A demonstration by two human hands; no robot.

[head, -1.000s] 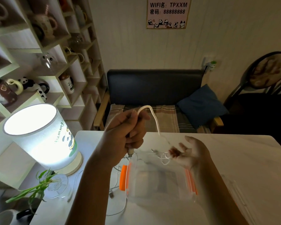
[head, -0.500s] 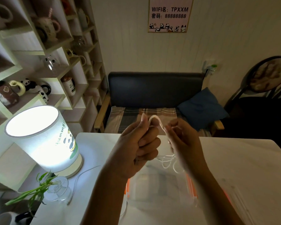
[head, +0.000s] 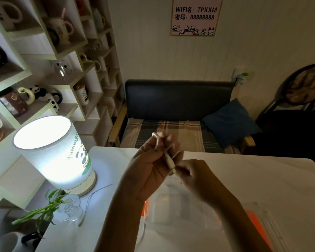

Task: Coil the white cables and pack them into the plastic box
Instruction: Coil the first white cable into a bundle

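White cable [head: 168,159] seemingly bunched between left fingers [head: 159,142] and right fingers [head: 182,167].

A lit lamp [head: 53,151] is standing on the white worktop [head: 262,179] beside a small plant [head: 44,211]; behind, a blue cushion [head: 231,120] is lying on the sofa [head: 178,99].

Table top [head: 262,179]: smooth, white, a bit shiny. Plastic box [head: 180,206]: clear plastic w/ orange clips. Lamp shade [head: 62,157]: soft matt cloth. Sofa back [head: 178,99]: dark, smooth leather look; seat cloth checked.
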